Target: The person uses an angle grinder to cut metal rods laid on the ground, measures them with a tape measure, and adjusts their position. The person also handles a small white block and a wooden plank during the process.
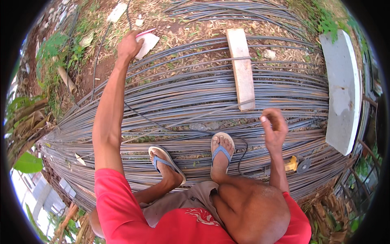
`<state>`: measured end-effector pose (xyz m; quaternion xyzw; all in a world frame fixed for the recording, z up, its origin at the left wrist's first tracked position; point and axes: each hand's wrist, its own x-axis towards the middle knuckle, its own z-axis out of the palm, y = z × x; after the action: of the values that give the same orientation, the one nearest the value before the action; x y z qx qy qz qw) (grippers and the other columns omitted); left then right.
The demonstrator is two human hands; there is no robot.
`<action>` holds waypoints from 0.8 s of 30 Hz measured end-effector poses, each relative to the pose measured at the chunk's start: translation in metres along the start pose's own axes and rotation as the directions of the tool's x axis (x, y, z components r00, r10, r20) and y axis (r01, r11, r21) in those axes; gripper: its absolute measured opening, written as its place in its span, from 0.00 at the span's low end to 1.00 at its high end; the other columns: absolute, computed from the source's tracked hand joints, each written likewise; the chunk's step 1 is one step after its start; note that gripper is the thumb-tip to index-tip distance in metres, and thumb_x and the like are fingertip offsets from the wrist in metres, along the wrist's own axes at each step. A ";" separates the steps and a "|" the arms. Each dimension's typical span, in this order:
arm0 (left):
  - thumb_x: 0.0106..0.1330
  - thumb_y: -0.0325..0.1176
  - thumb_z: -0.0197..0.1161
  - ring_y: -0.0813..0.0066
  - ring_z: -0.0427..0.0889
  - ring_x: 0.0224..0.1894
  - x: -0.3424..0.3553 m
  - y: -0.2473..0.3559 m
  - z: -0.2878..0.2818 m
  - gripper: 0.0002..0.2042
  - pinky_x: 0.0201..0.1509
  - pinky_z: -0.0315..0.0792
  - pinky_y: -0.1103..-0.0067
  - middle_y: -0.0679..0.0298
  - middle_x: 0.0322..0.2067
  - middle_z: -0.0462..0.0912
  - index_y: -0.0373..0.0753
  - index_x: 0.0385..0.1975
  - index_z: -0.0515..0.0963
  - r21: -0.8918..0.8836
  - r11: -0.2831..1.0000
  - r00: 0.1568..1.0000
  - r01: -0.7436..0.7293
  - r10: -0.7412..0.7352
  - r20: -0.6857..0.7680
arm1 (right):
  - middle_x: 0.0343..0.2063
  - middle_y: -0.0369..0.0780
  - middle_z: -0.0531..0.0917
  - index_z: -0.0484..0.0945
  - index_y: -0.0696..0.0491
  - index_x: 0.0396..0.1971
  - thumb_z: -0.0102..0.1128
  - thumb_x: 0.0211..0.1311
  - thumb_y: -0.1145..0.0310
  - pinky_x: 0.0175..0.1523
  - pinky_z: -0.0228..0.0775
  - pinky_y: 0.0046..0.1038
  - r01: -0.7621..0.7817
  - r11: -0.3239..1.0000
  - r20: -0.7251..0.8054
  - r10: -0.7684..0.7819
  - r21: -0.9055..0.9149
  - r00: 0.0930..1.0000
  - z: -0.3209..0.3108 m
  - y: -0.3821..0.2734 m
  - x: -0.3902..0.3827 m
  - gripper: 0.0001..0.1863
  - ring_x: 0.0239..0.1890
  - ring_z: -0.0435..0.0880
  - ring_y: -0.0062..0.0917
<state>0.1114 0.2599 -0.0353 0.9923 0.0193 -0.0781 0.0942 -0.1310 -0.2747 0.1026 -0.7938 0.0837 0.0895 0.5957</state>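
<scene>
The person squatted on a broad bundle of steel reinforcing bars, both feet in blue-strapped sandals planted on the near rods. Just right of the feet an angle grinder with a yellow body lay on the bars, its black cable looping left past the toes.

The right hand hovered above the near-right rods, fingers curled loosely inward; its grip looked closed on nothing, though whether something small sat pinched there could not be told. The left hand stretched far out to the far-left edge of the bundle, its grip closed on a thin pink-red stick, a pencil or marker by the look of it, lying against a flat pale slab fragment.

The bars ran left to right across the scene, their long axis crosswise to the person, the ends fanning out toward the near left. A wooden plank lay over them near to far, and a grey concrete slab rested at the right.

To do the reach well, the person would likely need to keep weight centred over both feet, since round rods can roll underfoot, and hold the stick firmly near its tip so any mark falls square across a bar.
</scene>
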 end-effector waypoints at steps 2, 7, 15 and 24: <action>0.68 0.43 0.68 0.49 0.82 0.63 0.003 0.006 -0.001 0.22 0.69 0.75 0.60 0.51 0.64 0.81 0.45 0.60 0.84 -0.045 0.998 0.999 -0.039 0.038 -0.013 | 0.39 0.38 0.84 0.84 0.60 0.46 0.68 0.66 0.78 0.49 0.77 0.26 -0.044 0.999 0.073 0.044 -0.002 0.996 0.012 0.000 -0.031 0.10 0.43 0.83 0.21; 0.69 0.40 0.68 0.51 0.83 0.62 -0.010 -0.034 -0.014 0.20 0.67 0.76 0.61 0.53 0.61 0.83 0.45 0.60 0.84 -0.023 0.994 0.989 -0.108 0.105 -0.101 | 0.37 0.40 0.85 0.85 0.60 0.45 0.70 0.64 0.76 0.45 0.77 0.28 -0.175 0.983 0.327 0.145 0.064 0.934 0.042 -0.007 -0.061 0.11 0.38 0.85 0.21; 0.65 0.47 0.68 0.52 0.86 0.54 -0.068 -0.019 -0.110 0.19 0.62 0.79 0.61 0.51 0.50 0.89 0.43 0.50 0.88 -0.099 0.989 0.992 0.107 -0.113 -0.054 | 0.39 0.41 0.87 0.82 0.62 0.50 0.66 0.68 0.76 0.50 0.78 0.29 -0.300 0.946 0.531 0.191 0.125 0.826 0.087 0.003 -0.081 0.13 0.40 0.85 0.24; 0.52 0.34 0.64 0.54 0.86 0.43 -0.120 0.049 -0.071 0.10 0.66 0.68 0.43 0.54 0.33 0.88 0.43 0.32 0.89 -0.426 0.897 0.968 0.115 -0.198 -0.156 | 0.35 0.44 0.85 0.79 0.61 0.50 0.65 0.69 0.70 0.45 0.80 0.31 -0.412 0.911 0.941 0.146 -0.008 0.304 0.129 0.029 -0.051 0.15 0.39 0.87 0.29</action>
<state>0.0060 0.2229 0.0613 0.9477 0.1247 0.0183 0.2932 -0.1927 -0.1577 0.0529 -0.4987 -0.1195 0.6128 0.6013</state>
